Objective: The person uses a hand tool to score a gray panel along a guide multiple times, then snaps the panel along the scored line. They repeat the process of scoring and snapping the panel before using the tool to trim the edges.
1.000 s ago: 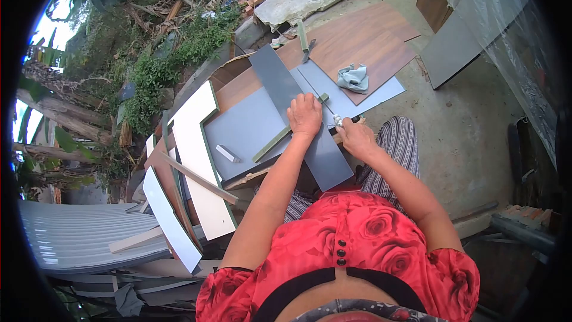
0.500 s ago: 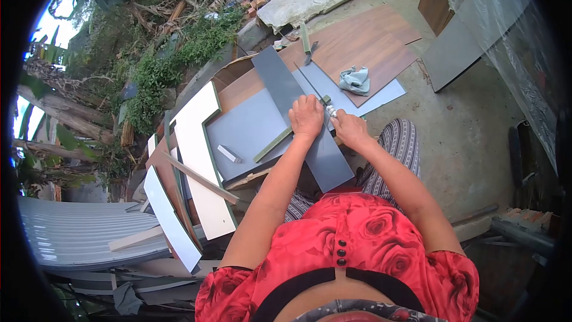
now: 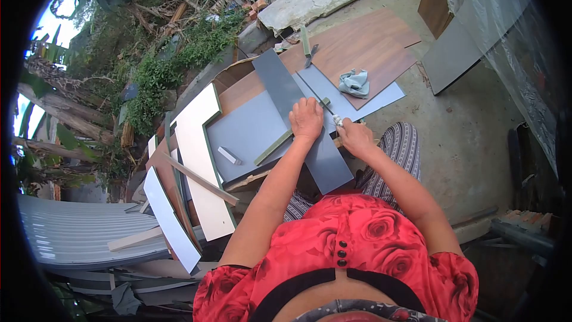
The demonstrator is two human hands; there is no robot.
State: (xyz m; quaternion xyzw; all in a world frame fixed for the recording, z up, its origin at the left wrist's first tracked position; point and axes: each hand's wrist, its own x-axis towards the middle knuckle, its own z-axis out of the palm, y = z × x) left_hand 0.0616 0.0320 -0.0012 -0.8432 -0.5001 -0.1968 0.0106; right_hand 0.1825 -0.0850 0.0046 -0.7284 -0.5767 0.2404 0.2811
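Note:
A long dark grey board [image 3: 279, 79] lies slantwise across the work surface, one end reaching toward my lap. My left hand [image 3: 307, 119] bears down on it with bent fingers at its right edge. In my right hand [image 3: 356, 137], closed fingers grip the white wrapped handle of a narrow saw [image 3: 316, 94]. Its thin dark blade points away from me, close along the board's right edge. A green-edged strip [image 3: 274, 146] runs crosswise under the board, showing on both sides. Below them lies a pale blue-grey panel [image 3: 244, 124].
A crumpled cloth [image 3: 354, 83] rests on brown wood-grain panels [image 3: 372, 48]. Left of the work are a small pale block [image 3: 229, 155] and a cut cream panel [image 3: 199, 149]. Farther off, a dark-bladed tool [image 3: 311, 53] lies by another green strip. Plastic sheeting [image 3: 506, 42] hangs at right.
My right hand has drawn the saw back a little, toward my body and to the right. My left hand and the grey board stay nearly where they were.

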